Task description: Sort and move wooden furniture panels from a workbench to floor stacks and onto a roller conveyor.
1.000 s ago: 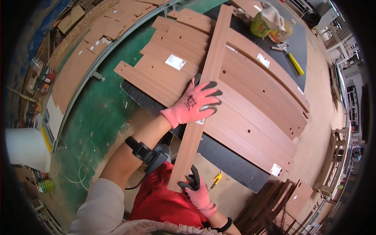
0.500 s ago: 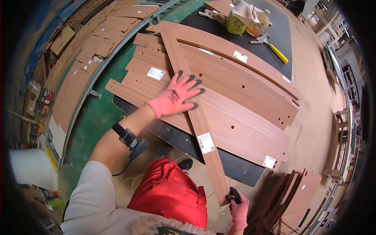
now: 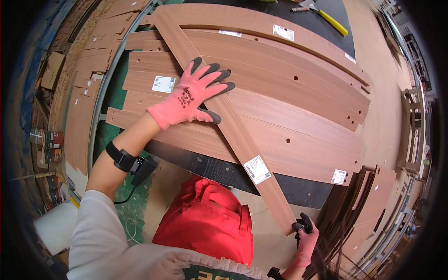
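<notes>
- Long narrow reddish-brown wood plank [image 3: 234,133] lies slantwise across the row of flat brown wood boards [image 3: 289,112]; its near end sticks out past the edge of the black-topped table [image 3: 205,163], R of your red cloth apron [image 3: 203,224].
- Your left hand [image 3: 189,95], in a pink knit glove w/ dark coated fingertips, is spread, fingers uncurled, over the plank's mid-to-far half; looks laid on top, can't tell how hard it presses.
- Your right hand [image 3: 306,238], same type of glove, is pinching the near-end corner, thumb & fingers curled round it.
- To handle it well, I'd steer from the R-hand corner & use the L palm as a light guide; lift slightly when turning, so the underside doesn't scuff the boards.
- Mind your L fingertips betw. plank & boards; go easy on the white rectangular paper label [image 3: 256,169] near the R-hand end.
- Materials: plank is straight-edged, flat, w/ fine lengthwise grain, prob. rigid. Boards approx. same colour, some w/ round dark holes & stepped ends; table edge looks rough.
</notes>
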A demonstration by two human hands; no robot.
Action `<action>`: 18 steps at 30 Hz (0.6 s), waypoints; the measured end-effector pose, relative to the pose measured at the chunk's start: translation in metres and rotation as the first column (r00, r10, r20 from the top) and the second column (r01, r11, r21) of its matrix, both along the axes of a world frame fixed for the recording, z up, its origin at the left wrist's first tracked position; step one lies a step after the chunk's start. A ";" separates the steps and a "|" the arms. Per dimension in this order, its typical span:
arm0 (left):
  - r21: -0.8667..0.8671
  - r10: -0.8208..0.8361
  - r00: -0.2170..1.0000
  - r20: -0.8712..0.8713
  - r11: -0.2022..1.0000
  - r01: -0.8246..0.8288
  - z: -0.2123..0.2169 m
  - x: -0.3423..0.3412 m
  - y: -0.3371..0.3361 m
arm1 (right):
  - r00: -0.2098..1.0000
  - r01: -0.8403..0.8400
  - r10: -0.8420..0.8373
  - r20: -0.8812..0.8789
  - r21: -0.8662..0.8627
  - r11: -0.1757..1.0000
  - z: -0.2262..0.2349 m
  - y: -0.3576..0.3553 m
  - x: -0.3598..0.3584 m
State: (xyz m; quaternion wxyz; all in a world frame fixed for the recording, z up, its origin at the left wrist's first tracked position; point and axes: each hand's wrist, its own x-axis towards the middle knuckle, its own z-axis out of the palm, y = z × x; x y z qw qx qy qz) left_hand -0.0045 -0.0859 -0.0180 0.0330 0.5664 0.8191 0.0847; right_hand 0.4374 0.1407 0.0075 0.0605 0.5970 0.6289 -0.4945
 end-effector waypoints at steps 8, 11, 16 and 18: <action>-0.034 -0.008 1.000 -0.006 0.999 0.007 -0.008 -0.004 -0.002 | 0.990 0.123 -0.121 -0.076 0.021 0.992 -0.007 -0.011 0.005; -0.013 -0.012 1.000 -0.003 1.000 0.012 -0.010 -0.005 -0.002 | 0.981 0.166 -0.162 -0.106 0.025 0.986 -0.011 -0.015 0.008; 0.021 -0.047 0.999 -0.010 0.999 0.047 -0.009 -0.007 -0.002 | 0.962 0.248 -0.245 -0.117 0.013 0.969 -0.015 -0.018 0.009; -0.001 -0.053 0.998 -0.014 0.999 0.053 -0.009 -0.008 -0.001 | 0.955 0.273 -0.269 -0.123 0.014 0.962 -0.015 -0.019 0.009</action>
